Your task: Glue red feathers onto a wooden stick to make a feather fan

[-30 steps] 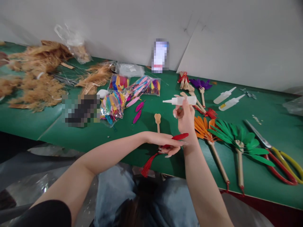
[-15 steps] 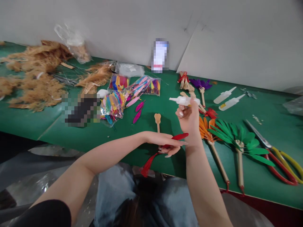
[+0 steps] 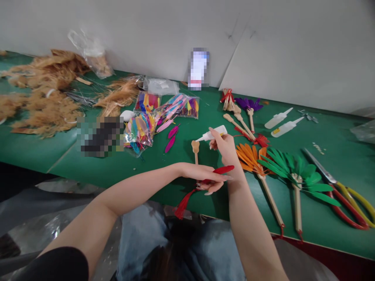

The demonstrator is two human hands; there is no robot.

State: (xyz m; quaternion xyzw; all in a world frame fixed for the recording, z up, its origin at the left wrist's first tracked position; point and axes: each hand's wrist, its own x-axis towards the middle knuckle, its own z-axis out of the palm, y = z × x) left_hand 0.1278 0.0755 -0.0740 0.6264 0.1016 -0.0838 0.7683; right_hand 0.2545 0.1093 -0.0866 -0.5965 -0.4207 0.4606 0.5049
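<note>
Swung white plastic nozzle bottle (image 3: 222,129) down within reach of flat, lobe-headed wooden stick (image 3: 195,147).
Gripped bottle in right fingers (image 3: 217,135); held slim red feather (image 3: 225,169) and stick in left fingers (image 3: 215,176).

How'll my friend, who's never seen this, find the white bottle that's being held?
Find the green table, then the person's right grip above it. It holds a white bottle, its thin nozzle pointing toward a wooden stick's rounded head. Two other white bottles lie on the table farther right; only this one is held.
</note>
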